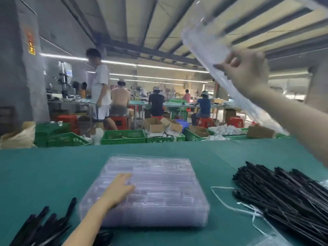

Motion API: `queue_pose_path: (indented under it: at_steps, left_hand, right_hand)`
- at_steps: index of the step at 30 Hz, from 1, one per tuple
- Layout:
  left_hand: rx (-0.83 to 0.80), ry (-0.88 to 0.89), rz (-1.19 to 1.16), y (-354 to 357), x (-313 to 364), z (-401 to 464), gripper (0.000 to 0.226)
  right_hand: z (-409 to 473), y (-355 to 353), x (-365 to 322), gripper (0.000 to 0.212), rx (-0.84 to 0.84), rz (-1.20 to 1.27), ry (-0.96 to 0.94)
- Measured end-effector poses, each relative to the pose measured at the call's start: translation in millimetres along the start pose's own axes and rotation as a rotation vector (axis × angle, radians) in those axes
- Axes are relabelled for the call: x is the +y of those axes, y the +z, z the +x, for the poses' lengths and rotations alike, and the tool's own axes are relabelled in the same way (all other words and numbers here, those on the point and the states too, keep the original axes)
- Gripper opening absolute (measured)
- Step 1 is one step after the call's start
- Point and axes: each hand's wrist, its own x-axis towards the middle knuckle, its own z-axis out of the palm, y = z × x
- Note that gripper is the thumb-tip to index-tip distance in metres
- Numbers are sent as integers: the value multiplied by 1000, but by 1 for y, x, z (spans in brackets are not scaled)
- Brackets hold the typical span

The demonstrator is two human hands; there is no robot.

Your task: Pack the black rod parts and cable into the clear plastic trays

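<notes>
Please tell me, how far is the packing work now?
Done: nothing looks packed yet. In hand: the right hand holds one clear tray up in the air, while the left hand rests on the tray stack. Left: the pile of black rods and the smaller black parts still lie loose on the green table.

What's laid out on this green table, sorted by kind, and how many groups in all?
Stack of clear trays: 1
Single clear tray lifted above the table: 1
Heaps of black rods: 2, right and left
White cord: 1
Total: 5
</notes>
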Motion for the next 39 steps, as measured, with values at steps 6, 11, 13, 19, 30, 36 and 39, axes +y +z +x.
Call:
queue_pose_path:
  at_steps: [6, 11, 13, 19, 30, 36, 39]
  left_hand:
    - [-96, 37, -1102, 39, 82, -91, 89]
    - [116, -38, -1229, 54, 53, -178, 39]
    - [178, 3, -1196, 46, 38, -209, 51]
    - [212, 121, -1118, 33, 40, -289, 123]
    - [153, 225, -1177, 11, 83, -420, 98]
    - [78, 152, -1184, 12, 90, -460, 36]
    - [108, 125, -1167, 13, 93, -472, 42]
  right_hand:
    - [-201, 29, -72, 30, -412, 35, -333]
    - [-301, 20, -111, 47, -925, 314, -447]
    - [-309, -2, -121, 33, -940, 553, -425]
    - [-327, -70, -153, 15, -902, 847, -194]
    - [-326, -186, -182, 17, -1172, 1062, -94]
    - [-342, -213, -185, 24, -1203, 1131, -36]
    - [-348, -221, -185, 24, -1254, 1195, 44]
